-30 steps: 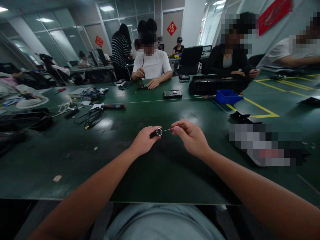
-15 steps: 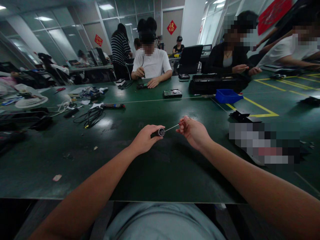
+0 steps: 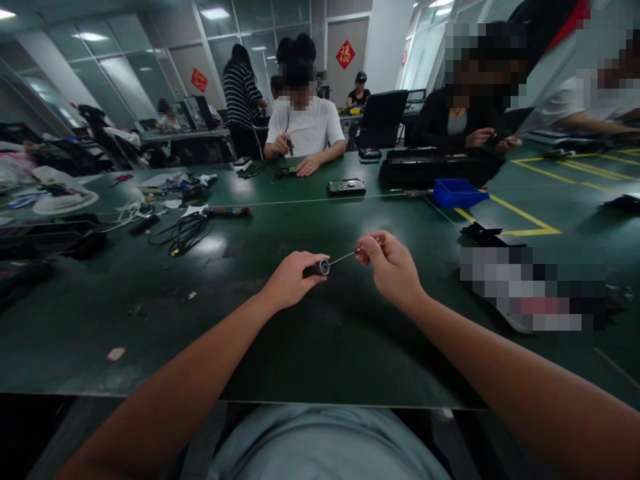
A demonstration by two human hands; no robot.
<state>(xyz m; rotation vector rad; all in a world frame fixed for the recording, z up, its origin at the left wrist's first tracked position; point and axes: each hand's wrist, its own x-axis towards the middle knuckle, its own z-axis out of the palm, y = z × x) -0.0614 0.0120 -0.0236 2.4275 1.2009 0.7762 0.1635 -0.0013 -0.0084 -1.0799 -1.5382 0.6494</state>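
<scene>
My left hand [image 3: 293, 279] is closed around a dark cylindrical part [image 3: 317, 268], whose round, light-rimmed end faces right. What this part belongs to is not clear. In my right hand [image 3: 391, 261] is a screwdriver [image 3: 344, 258] with a red handle, mostly covered by the fingers. Its thin metal shaft points left and its tip meets the round end of the cylinder. Both hands are held over the green table [image 3: 300, 353].
A blue bin [image 3: 457, 193] and a long black casing [image 3: 440, 167] stand right of centre. Ahead lies a hard drive [image 3: 347, 187]. Coiled black cable [image 3: 187, 233] rests left, near a small paper scrap [image 3: 116, 354]. A co-worker in white [image 3: 305, 127] sits opposite.
My right hand has turned on the screwdriver handle, its thumb and fingers shifting their grip. The left hand and the cylinder have stayed nearly still.
</scene>
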